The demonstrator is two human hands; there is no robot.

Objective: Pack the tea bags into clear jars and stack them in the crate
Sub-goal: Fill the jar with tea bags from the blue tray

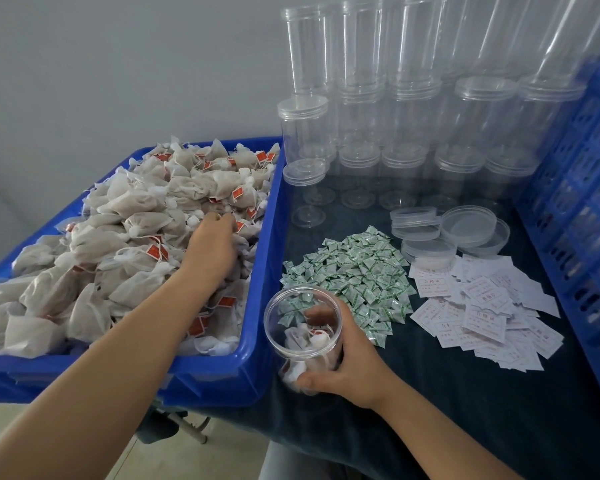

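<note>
We see the right hand (340, 362) curled around an open clear plastic jar (303, 337) holding a few tea bags, standing on the dark-cloth table (430, 410) just right of the blue plastic tub (257, 341). The left hand (210, 245) reaches into that tub's heap of white mesh tea bags (118, 237); fingers bent down among them, but we cannot tell whether they grip one. The blue slatted crate (582, 216) stands far right of the tub.
</note>
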